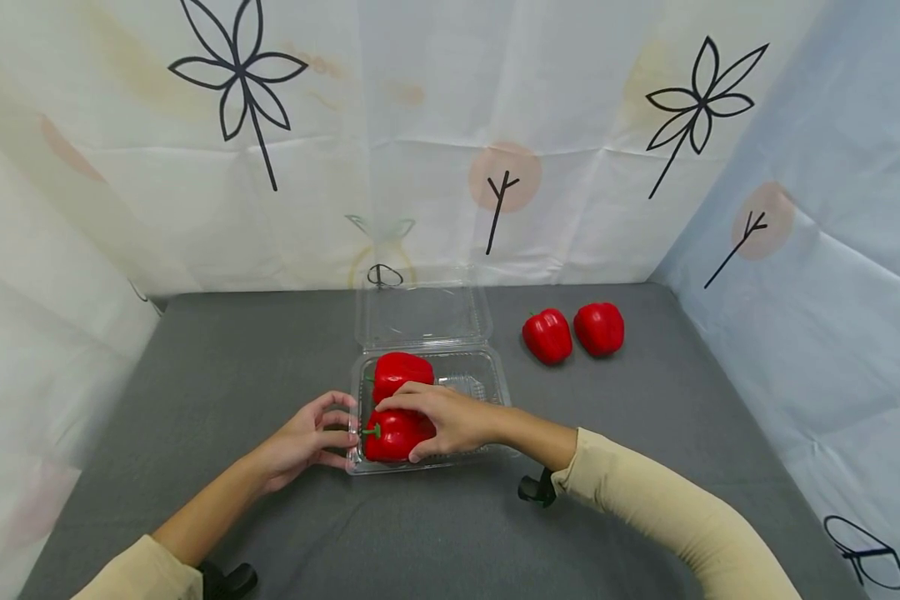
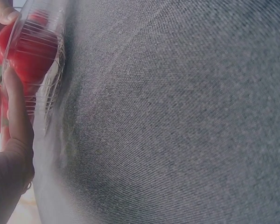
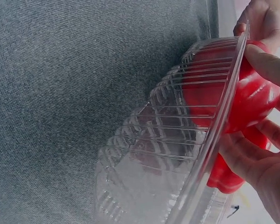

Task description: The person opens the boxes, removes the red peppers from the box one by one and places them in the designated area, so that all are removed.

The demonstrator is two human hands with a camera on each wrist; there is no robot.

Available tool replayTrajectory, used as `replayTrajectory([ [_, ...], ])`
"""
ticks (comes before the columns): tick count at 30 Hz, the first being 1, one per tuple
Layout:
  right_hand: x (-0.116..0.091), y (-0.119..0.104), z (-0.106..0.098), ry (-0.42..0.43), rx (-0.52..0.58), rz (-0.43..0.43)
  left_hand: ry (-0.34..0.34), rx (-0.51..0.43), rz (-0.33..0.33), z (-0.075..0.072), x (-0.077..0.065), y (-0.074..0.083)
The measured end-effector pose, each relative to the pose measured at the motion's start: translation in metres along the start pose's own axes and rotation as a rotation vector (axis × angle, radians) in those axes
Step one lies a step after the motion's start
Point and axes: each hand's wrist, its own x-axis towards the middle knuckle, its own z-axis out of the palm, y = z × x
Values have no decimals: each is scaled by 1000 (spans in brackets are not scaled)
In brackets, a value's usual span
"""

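Observation:
A clear plastic clamshell box lies with its lid folded back. Two red bell peppers lie in its left side, the rear one behind the front one, whose green stem points left. My right hand grips the front bell pepper from above and the right, thumb near and fingers over the far side. In the right wrist view this pepper sits against the box's ribbed wall. My left hand touches the box's left rim with spread, mostly straight fingers; in the left wrist view one finger lies along the wall.
Two more red bell peppers, a left one and a right one, stand on the grey cloth right of the open lid. Patterned white curtains close off the back and sides.

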Motion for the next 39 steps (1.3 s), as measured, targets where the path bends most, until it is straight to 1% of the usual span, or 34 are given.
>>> replayTrajectory([
  [12,0,-2,-3,-20,-29,-3,-6,-2,8,0,1,0],
  [18,-2,0,-4,-7,-18,9,16,29,5,-1,2,1],
  [22,-1,1,-3,-8,-16,0,22,28,-1,-1,2,1],
  [29,0,3,-3,11,-35,-19,5,27,32,-1,2,0],
  [39,-1,3,-8,-2,23,-28,11,40,30,-1,2,1],
])
